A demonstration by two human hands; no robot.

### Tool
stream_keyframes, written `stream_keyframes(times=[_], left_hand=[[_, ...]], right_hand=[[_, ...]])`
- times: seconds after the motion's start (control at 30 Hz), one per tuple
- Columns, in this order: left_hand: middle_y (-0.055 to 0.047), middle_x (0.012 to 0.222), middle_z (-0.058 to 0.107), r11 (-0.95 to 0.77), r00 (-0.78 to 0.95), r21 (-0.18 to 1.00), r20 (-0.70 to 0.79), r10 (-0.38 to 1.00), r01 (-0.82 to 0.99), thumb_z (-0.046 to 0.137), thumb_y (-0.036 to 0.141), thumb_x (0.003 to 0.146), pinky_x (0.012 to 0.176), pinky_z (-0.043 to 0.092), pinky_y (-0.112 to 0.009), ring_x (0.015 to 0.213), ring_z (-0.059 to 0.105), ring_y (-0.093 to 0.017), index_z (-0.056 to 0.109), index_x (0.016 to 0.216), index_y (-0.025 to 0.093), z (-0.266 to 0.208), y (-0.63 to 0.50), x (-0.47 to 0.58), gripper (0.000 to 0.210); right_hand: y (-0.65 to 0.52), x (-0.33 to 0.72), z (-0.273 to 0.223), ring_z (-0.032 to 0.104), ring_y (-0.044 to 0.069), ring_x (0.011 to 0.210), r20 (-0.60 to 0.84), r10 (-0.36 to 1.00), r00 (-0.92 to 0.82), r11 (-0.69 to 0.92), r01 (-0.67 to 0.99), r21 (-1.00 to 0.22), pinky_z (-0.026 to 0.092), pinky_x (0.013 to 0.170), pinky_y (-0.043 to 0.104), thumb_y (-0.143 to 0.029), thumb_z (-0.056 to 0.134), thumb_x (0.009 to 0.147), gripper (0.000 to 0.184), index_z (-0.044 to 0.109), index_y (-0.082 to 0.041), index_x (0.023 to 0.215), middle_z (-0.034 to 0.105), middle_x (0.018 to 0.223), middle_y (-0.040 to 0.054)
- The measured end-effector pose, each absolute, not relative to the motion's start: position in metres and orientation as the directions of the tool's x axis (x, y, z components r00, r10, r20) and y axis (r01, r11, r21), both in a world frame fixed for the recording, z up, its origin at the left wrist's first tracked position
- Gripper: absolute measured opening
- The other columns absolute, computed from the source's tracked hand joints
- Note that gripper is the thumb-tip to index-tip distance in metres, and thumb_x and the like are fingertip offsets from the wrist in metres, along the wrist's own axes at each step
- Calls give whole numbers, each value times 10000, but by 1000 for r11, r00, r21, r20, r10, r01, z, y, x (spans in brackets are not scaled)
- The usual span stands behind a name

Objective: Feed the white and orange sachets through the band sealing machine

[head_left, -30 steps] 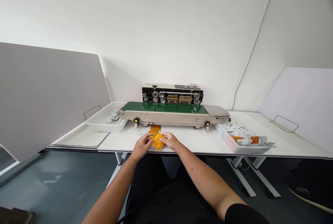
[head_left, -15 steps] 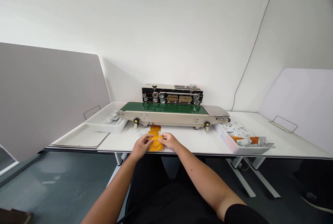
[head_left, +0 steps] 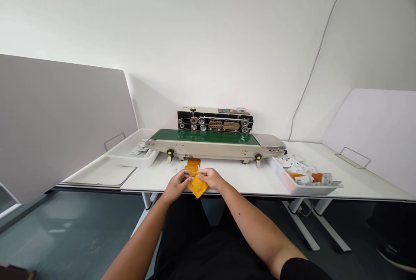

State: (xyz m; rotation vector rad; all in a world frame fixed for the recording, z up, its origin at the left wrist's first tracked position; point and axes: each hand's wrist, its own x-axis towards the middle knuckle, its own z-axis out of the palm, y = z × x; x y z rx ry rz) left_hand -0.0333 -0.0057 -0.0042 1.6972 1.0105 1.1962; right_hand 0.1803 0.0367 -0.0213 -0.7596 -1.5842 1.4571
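Note:
A small orange-yellow pouch (head_left: 198, 186) is pinched by its upper edge between both hands, one corner pointing down at the table's front edge. My left hand (head_left: 178, 183) is closed on its left side, thumb and fingertips together. On the other side my right hand (head_left: 212, 179) grips it with the thumb on the front face. Just beyond them, more orange pouches (head_left: 194, 163) lie on the white table, partly hidden by the held one. A small white packet (head_left: 177, 169) lies to their left.
Behind the pouches stands a band sealing machine (head_left: 215, 120) with a green conveyor belt (head_left: 208, 136). A white bin (head_left: 130, 158) with white packets is at the left; another bin (head_left: 300, 188) with white and orange packets is at the right. Grey panels (head_left: 65, 119) flank the table.
The held pouch has turned from roughly square-on to a diamond angle, its lower corner now pointing down. Both hands keep hold of it and have barely shifted. The view has tilted slightly.

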Motion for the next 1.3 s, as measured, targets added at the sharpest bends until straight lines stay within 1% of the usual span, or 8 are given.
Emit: stream_keyframes(times=[0.17,0.37,0.57,0.7,0.93,1.1,1.2,1.3], left_hand=[[18,743,598,-339,384,921,248,889,190,704,487,844,619,436,-252,661,557,-153,656,1198,177,-1,-7,-36,474],[19,738,576,-338,466,909,196,863,243,691,512,849,631,404,-254,679,536,-156,605,1307,155,10,-11,-35,587],[42,676,548,-309,482,908,144,864,283,684,543,841,613,377,-238,634,494,-137,619,992,172,14,-15,-34,406],[56,644,539,-287,427,918,151,891,274,700,558,812,609,389,-236,614,497,-137,572,916,192,15,-17,-31,402],[23,671,606,-278,376,917,160,913,285,707,524,789,626,414,-258,635,546,-161,665,1028,154,14,-14,-30,443],[35,637,581,-332,248,911,273,930,243,692,520,808,569,380,-234,578,515,-138,660,948,164,5,-8,-32,384],[45,662,571,-324,182,931,294,938,168,659,535,844,546,383,-227,551,501,-126,613,1044,181,2,-6,-33,410],[15,772,619,-322,275,937,277,921,135,696,525,828,580,420,-238,612,550,-138,553,1230,180,3,-6,-34,549]], right_hand=[[34,184,-17,464,98,529,203,834,-513,207,-49,-977,396,552,239,-524,828,735,663,627,-187,1270,543,626,-64],[31,185,-10,403,85,524,203,813,-545,217,-41,-975,334,530,217,-513,846,722,729,566,-204,1321,499,617,-81],[31,184,-10,375,79,539,190,793,-579,240,10,-971,316,539,212,-499,858,719,750,563,-201,1340,486,612,-86],[31,183,-11,376,82,548,189,799,-571,252,31,-967,332,555,222,-518,838,737,696,594,-209,1312,482,631,-79],[31,184,-13,418,92,567,215,799,-562,270,16,-963,370,579,232,-535,819,751,672,603,-200,1293,517,659,-63],[28,183,-11,541,123,655,213,788,-578,287,39,-957,443,641,257,-520,797,769,556,664,-189,1196,618,769,-11],[31,181,-13,622,161,773,224,818,-529,271,10,-963,496,743,294,-509,819,734,473,682,-189,1055,672,887,14],[36,180,-18,635,157,748,252,874,-416,213,-139,-967,507,734,294,-529,801,746,457,633,-189,1001,669,864,7]])
